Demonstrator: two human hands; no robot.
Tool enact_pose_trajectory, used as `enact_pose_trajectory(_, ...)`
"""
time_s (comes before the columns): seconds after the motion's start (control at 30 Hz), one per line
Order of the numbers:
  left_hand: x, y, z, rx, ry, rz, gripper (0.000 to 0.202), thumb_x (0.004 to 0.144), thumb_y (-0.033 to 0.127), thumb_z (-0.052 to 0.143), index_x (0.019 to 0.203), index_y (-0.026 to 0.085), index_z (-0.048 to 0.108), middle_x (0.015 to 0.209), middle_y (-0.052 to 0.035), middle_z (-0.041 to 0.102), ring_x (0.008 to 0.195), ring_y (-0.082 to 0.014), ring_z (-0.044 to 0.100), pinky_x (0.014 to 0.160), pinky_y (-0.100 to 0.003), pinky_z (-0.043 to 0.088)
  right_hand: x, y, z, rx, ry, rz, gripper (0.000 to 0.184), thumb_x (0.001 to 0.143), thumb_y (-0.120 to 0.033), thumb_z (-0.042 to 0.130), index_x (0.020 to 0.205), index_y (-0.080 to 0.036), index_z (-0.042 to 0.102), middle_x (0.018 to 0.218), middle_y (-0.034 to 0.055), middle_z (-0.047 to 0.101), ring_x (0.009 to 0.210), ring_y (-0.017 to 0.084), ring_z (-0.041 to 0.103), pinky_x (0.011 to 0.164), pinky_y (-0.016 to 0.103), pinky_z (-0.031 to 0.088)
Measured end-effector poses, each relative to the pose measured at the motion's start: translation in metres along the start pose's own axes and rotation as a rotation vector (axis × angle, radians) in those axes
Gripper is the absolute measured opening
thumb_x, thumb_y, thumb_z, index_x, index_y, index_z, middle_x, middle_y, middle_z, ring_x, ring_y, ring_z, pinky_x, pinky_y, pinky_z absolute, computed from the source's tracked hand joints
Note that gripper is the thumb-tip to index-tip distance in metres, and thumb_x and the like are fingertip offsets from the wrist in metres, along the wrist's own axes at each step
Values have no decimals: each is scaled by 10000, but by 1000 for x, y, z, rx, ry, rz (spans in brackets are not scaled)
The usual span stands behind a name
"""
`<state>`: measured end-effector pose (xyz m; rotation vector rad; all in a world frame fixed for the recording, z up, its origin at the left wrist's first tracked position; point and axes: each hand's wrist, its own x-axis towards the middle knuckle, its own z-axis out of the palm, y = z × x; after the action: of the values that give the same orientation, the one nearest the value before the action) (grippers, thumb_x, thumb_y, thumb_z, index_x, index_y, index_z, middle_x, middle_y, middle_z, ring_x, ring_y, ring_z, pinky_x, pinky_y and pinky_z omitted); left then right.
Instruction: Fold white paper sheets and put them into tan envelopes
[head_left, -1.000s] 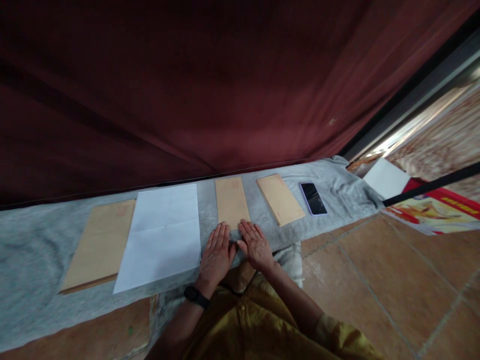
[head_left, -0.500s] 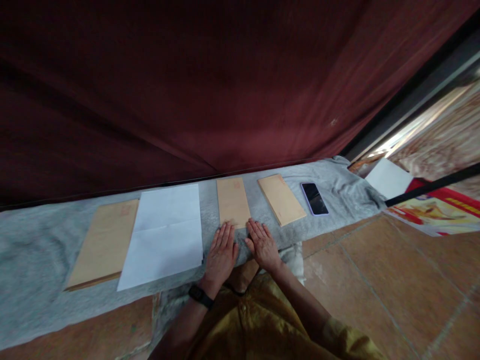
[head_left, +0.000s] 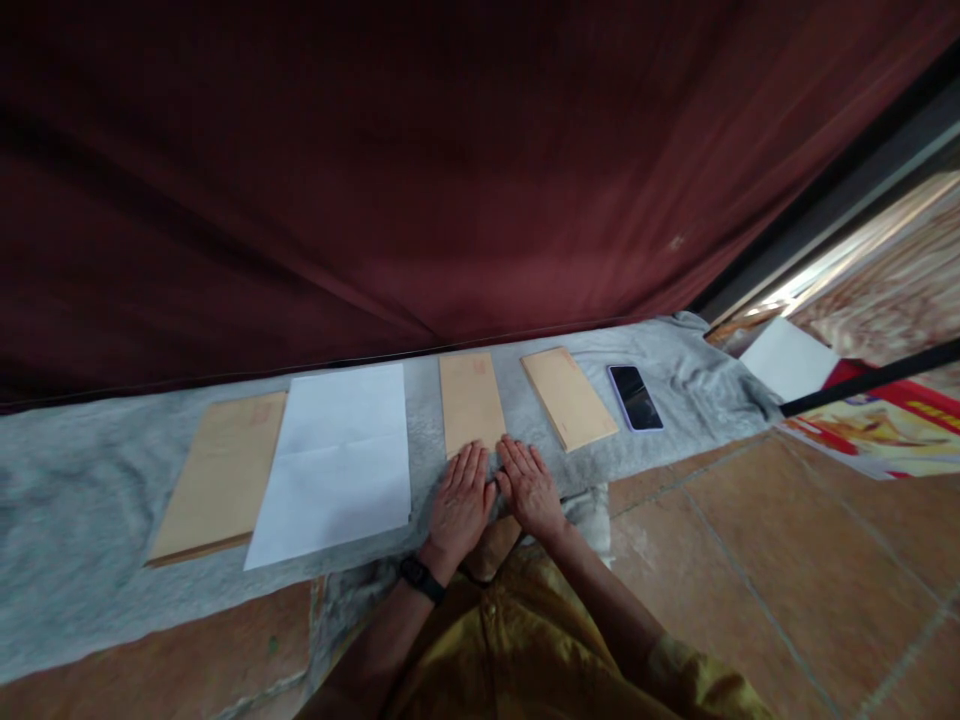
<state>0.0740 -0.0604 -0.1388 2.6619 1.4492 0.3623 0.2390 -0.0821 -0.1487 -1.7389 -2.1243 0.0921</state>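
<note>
Grey cloth (head_left: pixel 426 430) is carrying the middle brown envelope (head_left: pixel 471 400), centred ahead. Step in hand looks like pressing its near end flat; next move is likely calling for even pressure. Long axis is running near-to-far, printed end pointing away. Left hand (head_left: pixel 459 508) and right hand (head_left: pixel 530 495) are lying palms-down, side by side, fingers straight, gripping nothing.

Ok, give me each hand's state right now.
Left hand: open, palm down at the near edge of the middle envelope, gripping nothing.
Right hand: open, palm down at the same edge, gripping nothing.
</note>
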Motion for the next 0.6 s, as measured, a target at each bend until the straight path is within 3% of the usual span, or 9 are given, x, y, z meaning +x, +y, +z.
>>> enact_pose_trajectory(0.37,-11,-13,-2,6,43,-73,586,999,328,390,1520,60,384,1591,-174,391,1513,-272,300,1227,-479,313,0,-1,0,11,4,12,524,1049,-298,404,1552,-153,373,1569,111,437,1459,236,407,1234,470,272)
enact_pose_trajectory(0.6,-17,-21,1,-11,102,-123,604,1001,348,391,1553,107,334,1587,-173,397,1500,-280,330,1210,-523,326,0,-1,1,17,28,13,522,1044,-286,416,1550,-160,381,1548,119,468,1448,236,424,1230,473,286)
